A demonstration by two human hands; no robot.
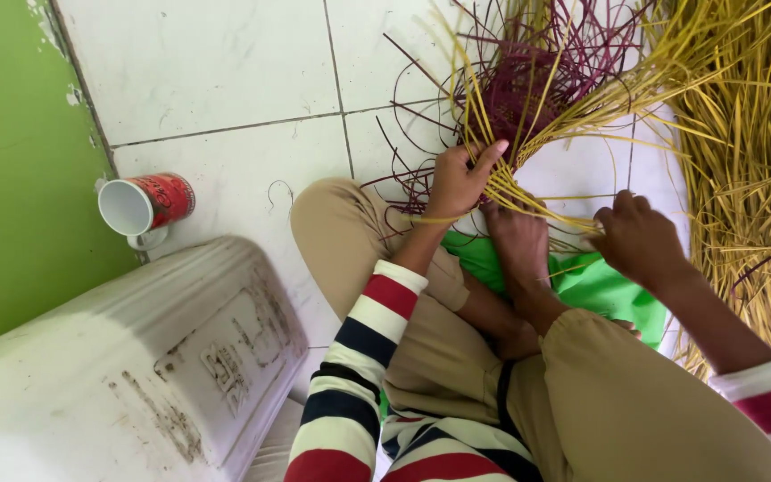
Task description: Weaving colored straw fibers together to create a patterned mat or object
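I sit cross-legged on a white tiled floor. My left hand (459,178) is closed around a bunch of yellow strips (582,98) where they meet a half-woven maroon and yellow piece (528,85). My right hand (637,239) pinches a few yellow strips that run across toward the left hand. My bare foot (519,245) presses down on the strips between both hands. A green sheet (600,286) lies under the foot.
A large pile of loose yellow strips (751,196) lies at the right. A red mug (146,205) lies on its side by the green wall (11,178). A worn white plastic object (127,375) fills the lower left.
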